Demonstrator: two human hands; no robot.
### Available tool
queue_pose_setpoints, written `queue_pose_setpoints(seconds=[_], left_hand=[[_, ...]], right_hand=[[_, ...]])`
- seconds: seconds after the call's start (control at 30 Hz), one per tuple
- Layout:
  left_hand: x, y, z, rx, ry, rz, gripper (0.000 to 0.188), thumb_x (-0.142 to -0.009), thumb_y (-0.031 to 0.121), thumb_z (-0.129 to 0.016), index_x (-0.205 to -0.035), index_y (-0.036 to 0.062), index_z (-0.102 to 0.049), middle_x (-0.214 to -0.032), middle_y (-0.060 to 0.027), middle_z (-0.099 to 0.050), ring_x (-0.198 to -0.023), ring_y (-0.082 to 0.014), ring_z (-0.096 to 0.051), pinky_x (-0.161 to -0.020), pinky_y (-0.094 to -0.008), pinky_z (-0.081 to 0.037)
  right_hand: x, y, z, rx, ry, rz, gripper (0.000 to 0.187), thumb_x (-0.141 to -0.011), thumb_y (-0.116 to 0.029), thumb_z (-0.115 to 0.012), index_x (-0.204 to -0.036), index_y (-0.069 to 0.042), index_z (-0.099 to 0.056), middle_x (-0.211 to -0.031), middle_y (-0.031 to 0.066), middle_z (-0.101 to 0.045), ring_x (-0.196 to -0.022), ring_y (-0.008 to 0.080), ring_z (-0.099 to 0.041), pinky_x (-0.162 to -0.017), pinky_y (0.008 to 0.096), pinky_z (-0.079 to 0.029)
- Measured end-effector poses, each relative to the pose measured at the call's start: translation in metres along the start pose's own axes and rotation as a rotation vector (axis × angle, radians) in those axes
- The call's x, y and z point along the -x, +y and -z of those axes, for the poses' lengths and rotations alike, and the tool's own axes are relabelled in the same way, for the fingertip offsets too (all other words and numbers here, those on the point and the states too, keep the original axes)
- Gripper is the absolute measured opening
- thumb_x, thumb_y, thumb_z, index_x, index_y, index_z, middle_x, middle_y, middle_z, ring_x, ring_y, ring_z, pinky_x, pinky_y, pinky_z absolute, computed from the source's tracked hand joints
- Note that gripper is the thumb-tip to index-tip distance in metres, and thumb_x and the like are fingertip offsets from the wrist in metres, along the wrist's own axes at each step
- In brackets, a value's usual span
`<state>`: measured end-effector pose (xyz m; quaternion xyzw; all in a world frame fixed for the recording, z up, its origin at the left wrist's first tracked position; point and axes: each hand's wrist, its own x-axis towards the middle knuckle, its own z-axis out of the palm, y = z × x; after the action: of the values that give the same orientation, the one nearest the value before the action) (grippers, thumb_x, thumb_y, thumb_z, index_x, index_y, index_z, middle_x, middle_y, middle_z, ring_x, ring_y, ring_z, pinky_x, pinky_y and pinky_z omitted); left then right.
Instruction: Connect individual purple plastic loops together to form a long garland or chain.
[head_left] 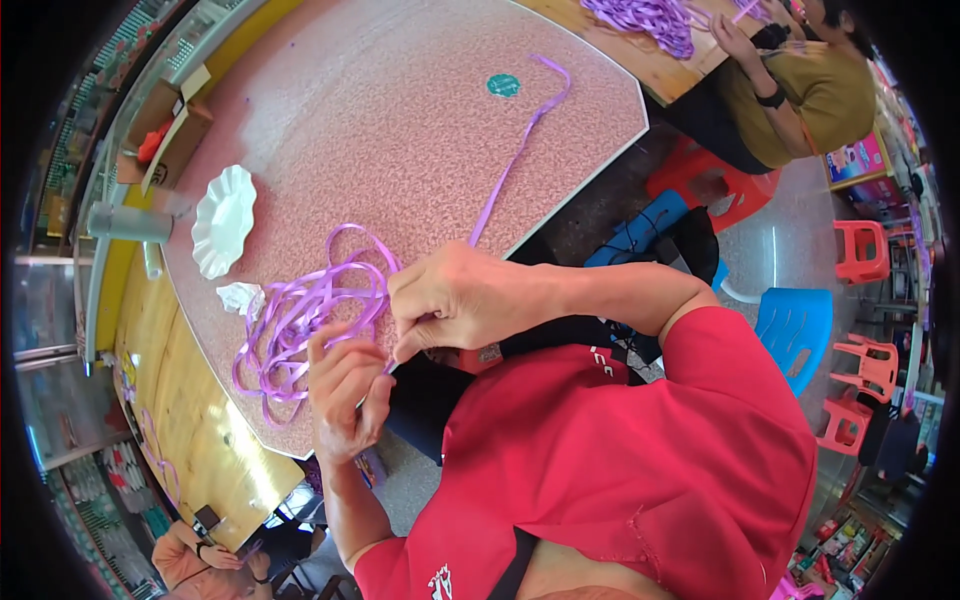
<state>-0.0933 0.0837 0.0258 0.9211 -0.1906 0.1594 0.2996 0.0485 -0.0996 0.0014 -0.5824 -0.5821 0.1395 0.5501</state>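
Note:
Both hands meet above the table's near edge, with purple ribbon between them. My right hand [458, 298] is closed, thumb and fingers pinching the ribbon. My left hand [347, 393] is closed too, its fingertips holding ribbon close to the right hand's. A loose heap of purple ribbon [285, 335] lies on the table just beyond my left hand. One strand of ribbon [507, 178] runs from behind my right hand toward the far side of the table. My fingers hide the exact spot where the ribbon is gripped.
The pink speckled table [370, 120] carries a white scalloped plate [223, 222], crumpled white paper [240, 298] and a round green sticker [503, 85]. A cardboard box [172, 135] and grey cylinder [128, 222] stand left. Another person [800, 100] handles purple ribbon [650, 22]. Stools [860, 252] stand right.

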Motion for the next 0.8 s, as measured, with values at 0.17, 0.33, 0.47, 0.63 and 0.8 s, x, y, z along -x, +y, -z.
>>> queue_pose_setpoints(seconds=[0.17,0.33,0.47,0.63,0.8], left_hand=[[0.016,-0.001,-0.004,0.393,0.093,0.122,0.028,-0.09,0.016,-0.056,-0.064,0.0049,-0.058,-0.063,-0.0058,-0.061,-0.066,-0.0217,-0.063,-0.087,-0.044,-0.044],[0.023,-0.011,-0.011,0.524,0.106,0.172,0.037,-0.097,0.019,-0.047,-0.064,0.0049,-0.058,-0.063,-0.0061,-0.061,-0.065,-0.0219,-0.063,-0.084,-0.0427,-0.046],[0.028,-0.021,-0.011,0.317,0.106,0.265,0.04,-0.1,0.019,-0.044,-0.064,0.0043,-0.058,-0.062,-0.0066,-0.06,-0.065,-0.0239,-0.061,-0.08,-0.0403,-0.046],[0.046,-0.03,0.008,0.137,0.129,0.326,0.045,-0.103,0.022,-0.043,-0.065,0.0021,-0.057,-0.061,-0.006,-0.058,-0.063,-0.02,-0.055,-0.075,-0.0363,-0.044],[0.055,-0.056,0.014,-0.396,0.322,0.49,0.037,-0.101,0.022,-0.053,-0.071,0.001,-0.056,-0.064,-0.0077,-0.054,-0.065,-0.022,-0.051,-0.064,-0.0367,-0.04]], right_hand=[[-0.002,-0.003,-0.011,-0.093,-0.003,-0.008,0.017,-0.08,-0.01,-0.076,-0.076,0.0,-0.063,-0.072,0.0108,-0.059,-0.068,0.0277,-0.061,-0.058,0.0377,-0.045],[0.0,0.001,-0.013,-0.14,-0.017,-0.064,0.013,-0.083,-0.014,-0.074,-0.08,-0.002,-0.067,-0.075,0.0094,-0.061,-0.072,0.0263,-0.062,-0.064,0.0382,-0.047],[0.006,0.024,0.018,0.207,0.096,0.172,0.014,-0.089,-0.019,-0.068,-0.097,-0.009,-0.074,-0.098,0.0082,-0.068,-0.096,0.0269,-0.063,-0.087,0.0375,-0.05],[0.04,0.076,0.135,0.768,0.295,-0.144,0.022,-0.091,-0.018,-0.065,-0.109,-0.008,-0.072,-0.111,0.0102,-0.068,-0.109,0.0303,-0.06,-0.098,0.0392,-0.047],[0.085,0.106,0.181,1.143,0.303,-0.231,0.018,-0.088,-0.017,-0.068,-0.102,-0.006,-0.073,-0.109,0.0115,-0.068,-0.108,0.0304,-0.062,-0.096,0.0399,-0.047]])
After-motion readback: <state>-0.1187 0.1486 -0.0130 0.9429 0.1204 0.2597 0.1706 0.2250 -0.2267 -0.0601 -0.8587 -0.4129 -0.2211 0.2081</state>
